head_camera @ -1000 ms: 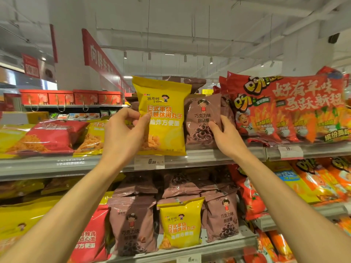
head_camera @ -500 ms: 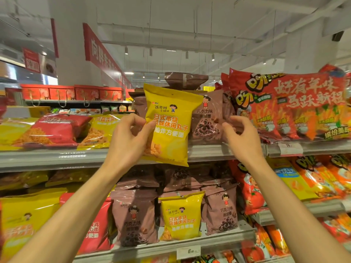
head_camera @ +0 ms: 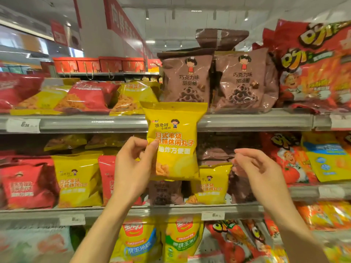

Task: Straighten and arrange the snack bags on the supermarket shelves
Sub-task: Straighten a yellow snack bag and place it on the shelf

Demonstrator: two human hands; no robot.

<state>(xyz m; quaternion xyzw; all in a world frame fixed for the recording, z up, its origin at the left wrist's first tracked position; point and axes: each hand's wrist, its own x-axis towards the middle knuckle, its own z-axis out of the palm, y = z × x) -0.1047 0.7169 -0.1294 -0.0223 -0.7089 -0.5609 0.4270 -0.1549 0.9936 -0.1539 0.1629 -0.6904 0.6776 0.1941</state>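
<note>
My left hand (head_camera: 133,168) pinches the left edge of a yellow snack bag (head_camera: 173,141) and holds it upright in front of the shelves, level with the gap between the top shelf (head_camera: 247,120) and the middle shelf (head_camera: 152,209). Two brown chocolate-ring bags (head_camera: 187,80) (head_camera: 244,80) stand upright on the top shelf, with another brown bag (head_camera: 222,37) lying across them. My right hand (head_camera: 254,168) hovers to the right of the yellow bag, its fingers loosely curled and holding nothing. Another yellow bag (head_camera: 210,183) stands on the middle shelf behind.
Red and yellow bags (head_camera: 85,95) lie tilted on the top shelf at left. Big red-orange multipacks (head_camera: 313,69) fill the top right. The middle shelf holds red bags (head_camera: 24,185), a yellow bag (head_camera: 77,179) and brown bags (head_camera: 165,192). More bags fill the bottom row.
My left hand has brought the yellow bag down from the top shelf to the level of the middle shelf. My right hand has let go of the brown bag and dropped lower.
</note>
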